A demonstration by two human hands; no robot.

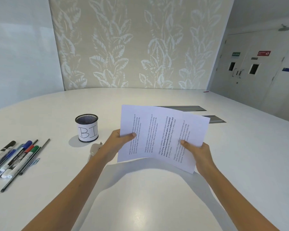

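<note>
- Holding a small stack of printed sheets (158,135) w/ both hands, up off the bench (140,205); shadow falls on the top right under them.
- Sheets are fanned a bit: one edge sticks out left, another out right; text runs sideways across them, one block in bold.
- My left hand (118,141) pinches the left side of the sheets, thumb on the front, fingers behind the paper & out of sight.
- My right hand (198,153) pinches the lower right part, thumb on the front, rest of the fingers curled at the back edge.
- Mesh pen cup (86,127) stands upright left of the sheets, near my left hand but not touching; white label reads "BI".
- Bunch of markers (15,155) & thin dark pencils lie flat at the far left of the bench, well apart from the cup.
- Paper clip (35,161) lies just beside the pencils.
- Small pale object (95,148) lies by my left wrist; can't tell what it is.
- Two grey slots (182,108) are set into the bench beyond the sheets.
</note>
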